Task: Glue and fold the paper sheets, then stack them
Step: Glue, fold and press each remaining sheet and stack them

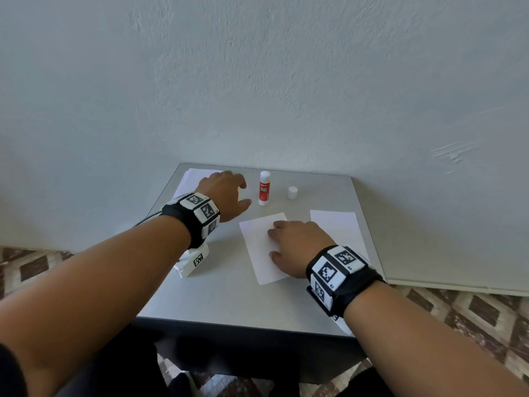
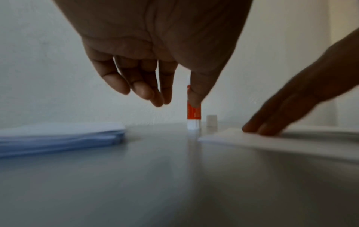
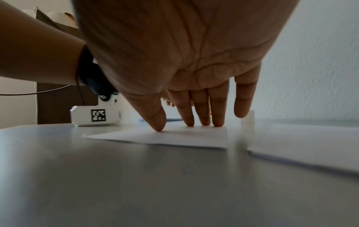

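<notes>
While the right hand [image 1: 297, 247] presses flat fingers on the centre paper sheet [image 1: 259, 250], the left hand [image 1: 226, 193] hovers loosely spread, empty, beside the uncapped glue stick [image 1: 264, 188] at the table's [image 1: 229, 296] far side.

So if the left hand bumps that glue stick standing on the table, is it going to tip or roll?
Probably tips: the glue stick stands upright, tall on a narrow base, and the left hand hovers just beside it. Once down, its round body would likely roll on the smooth table. Its cap stands apart, so exposed glue might smear.
</notes>
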